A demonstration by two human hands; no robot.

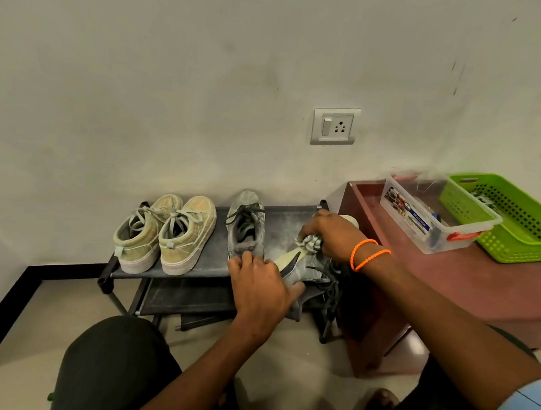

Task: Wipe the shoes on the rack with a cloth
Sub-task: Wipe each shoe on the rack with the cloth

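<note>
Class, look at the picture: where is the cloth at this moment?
In the head view the cloth is bunched in the right hand, pressed against the grey shoe that the left hand holds at the right end of the rack.

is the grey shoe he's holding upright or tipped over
Tipped on its side: the grey shoe in the left hand shows its pale sole edge facing up, laces dangling off the rack.
</note>
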